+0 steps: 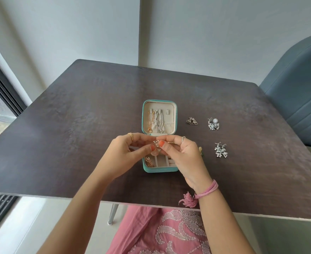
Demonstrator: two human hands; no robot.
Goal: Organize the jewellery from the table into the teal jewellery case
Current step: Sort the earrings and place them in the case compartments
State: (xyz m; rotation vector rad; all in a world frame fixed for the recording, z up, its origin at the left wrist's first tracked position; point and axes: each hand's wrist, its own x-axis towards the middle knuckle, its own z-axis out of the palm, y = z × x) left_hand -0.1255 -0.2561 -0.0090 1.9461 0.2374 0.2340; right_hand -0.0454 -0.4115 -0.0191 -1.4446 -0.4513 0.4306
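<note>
Sitting open on the dark table point(77, 125), near its front edge: teal jewellery case point(159, 169). Hanging inside the lid, side by side: gold chain point(149, 121) and silver chain point(159, 121). Hovering together just over the case's tray, left hand point(125, 153) and right hand point(182, 158), both pinching one gold earring point(155, 150) between thumbs and fingertips. Lying to the right of the case: triangle earrings point(192, 121), silver earring pair point(213, 124), and nearer, another silver pair point(221, 150).
</note>
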